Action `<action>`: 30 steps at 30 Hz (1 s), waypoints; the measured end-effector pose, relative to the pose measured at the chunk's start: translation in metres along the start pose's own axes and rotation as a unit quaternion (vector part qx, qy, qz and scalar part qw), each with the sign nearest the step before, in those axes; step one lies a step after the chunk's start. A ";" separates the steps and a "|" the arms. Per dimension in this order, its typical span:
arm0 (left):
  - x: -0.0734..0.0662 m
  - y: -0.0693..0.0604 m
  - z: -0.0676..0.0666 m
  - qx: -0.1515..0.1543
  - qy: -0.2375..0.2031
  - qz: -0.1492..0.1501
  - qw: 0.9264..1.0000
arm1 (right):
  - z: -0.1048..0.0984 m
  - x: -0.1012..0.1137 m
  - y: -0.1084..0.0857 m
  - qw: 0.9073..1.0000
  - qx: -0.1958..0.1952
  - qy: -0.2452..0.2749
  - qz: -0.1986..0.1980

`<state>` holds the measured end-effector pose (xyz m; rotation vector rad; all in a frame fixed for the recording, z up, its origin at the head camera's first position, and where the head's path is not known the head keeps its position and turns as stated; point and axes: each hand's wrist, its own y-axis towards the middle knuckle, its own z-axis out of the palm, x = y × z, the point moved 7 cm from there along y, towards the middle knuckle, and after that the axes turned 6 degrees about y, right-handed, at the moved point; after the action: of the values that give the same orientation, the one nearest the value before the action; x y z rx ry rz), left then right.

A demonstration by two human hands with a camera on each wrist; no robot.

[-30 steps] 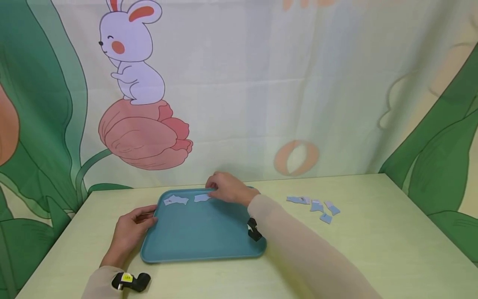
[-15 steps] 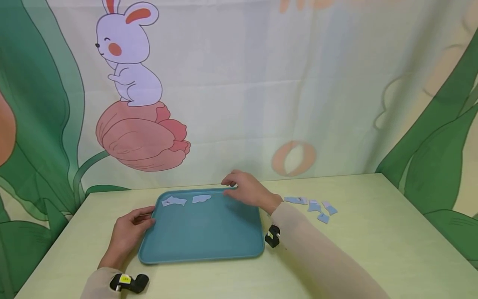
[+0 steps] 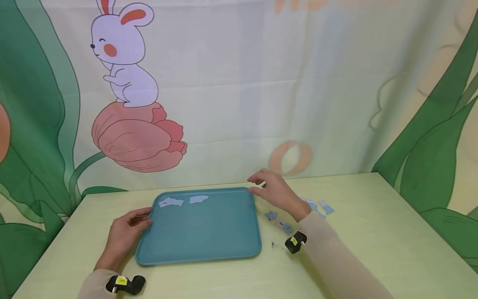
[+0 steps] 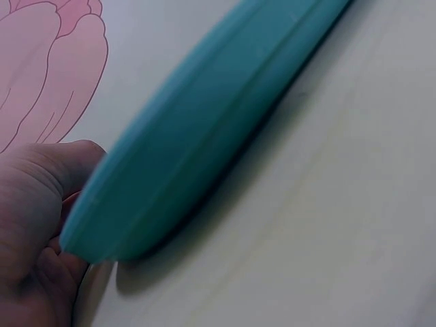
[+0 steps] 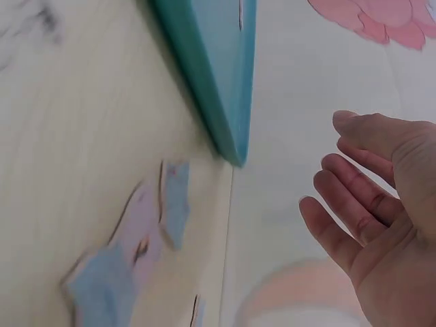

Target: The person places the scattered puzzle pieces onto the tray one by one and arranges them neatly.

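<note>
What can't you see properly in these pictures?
Head view: some far blue pieces are partly hidden behind the right arm.
Head view: the specks beside the tray are too small to identify.
Left wrist view: the tray hides some fingertips of the left hand.
Right wrist view: the top edge cuts off the tray.

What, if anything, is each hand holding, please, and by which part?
The left hand grips the tray by its left rim; the right hand holds nothing.
</note>
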<state>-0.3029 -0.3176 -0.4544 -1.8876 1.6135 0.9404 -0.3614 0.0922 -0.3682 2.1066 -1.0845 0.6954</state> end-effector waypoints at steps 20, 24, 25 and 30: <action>-0.003 0.000 -0.001 0.000 0.006 0.005 1.000 | -0.049 -0.044 -0.046 0.995 -0.088 -0.020 0.050; -0.002 0.001 0.000 0.000 0.002 0.005 1.000 | -0.054 -0.050 -0.048 0.994 -0.089 -0.036 0.056; -0.001 0.001 0.000 0.000 0.002 0.004 1.000 | -0.055 -0.051 -0.049 0.994 -0.088 -0.040 0.058; 0.000 -0.001 0.000 0.001 0.005 0.004 1.000 | -0.058 -0.060 -0.054 0.993 -0.079 -0.047 0.075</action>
<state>-0.3022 -0.3176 -0.4544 -1.8897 1.6278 0.9331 -0.3563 0.1893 -0.3896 1.9542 -1.3156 0.5652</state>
